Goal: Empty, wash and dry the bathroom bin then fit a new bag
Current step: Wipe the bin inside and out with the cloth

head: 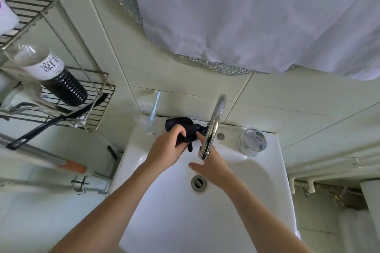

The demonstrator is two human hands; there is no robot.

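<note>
A crumpled black plastic bag (190,128) lies on the back ledge of the white sink (267,181), just left of the chrome tap (214,125). My left hand (166,148) is closed on the near part of the bag. Over the basin, under the tap's spout, my right hand (213,166) is spread, its forefinger touching the bag's right edge and its thumb pointing left. No bin is in view.
A clear cup with a toothbrush (147,115) stands at the sink's back left corner, a roll of tape (252,141) at its back right. A wire rack (61,96) with bottles hangs left. A white curtain (246,16) hangs behind. The drain (198,183) sits mid-basin.
</note>
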